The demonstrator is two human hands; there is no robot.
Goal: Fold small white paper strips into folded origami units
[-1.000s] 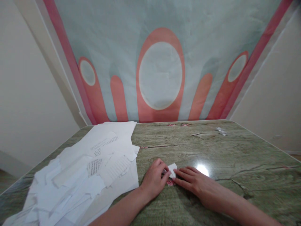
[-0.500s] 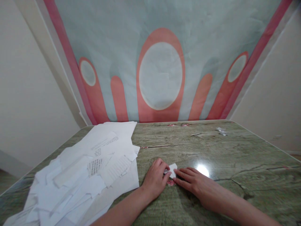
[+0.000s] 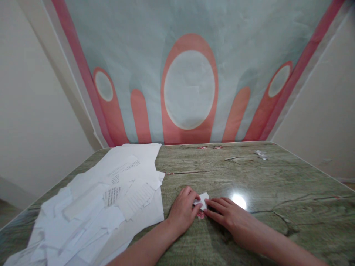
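Note:
A small folded piece of white paper (image 3: 204, 199) lies on the wood-patterned table between my two hands. My left hand (image 3: 185, 207) grips its left side, with the thumb and fingers closed around that edge. At its right edge, the fingertips and thumb of my right hand (image 3: 225, 212) press on the paper, closed against it. Part of the paper is hidden under the fingers. Below it a red patch of the tabletop print shows.
A loose heap of white paper sheets (image 3: 91, 210), some printed, covers the left of the table (image 3: 277, 177). Small crumpled scraps (image 3: 261, 154) lie at the far right. Behind the table's far edge hangs a grey-green backdrop (image 3: 149, 48) with red shapes.

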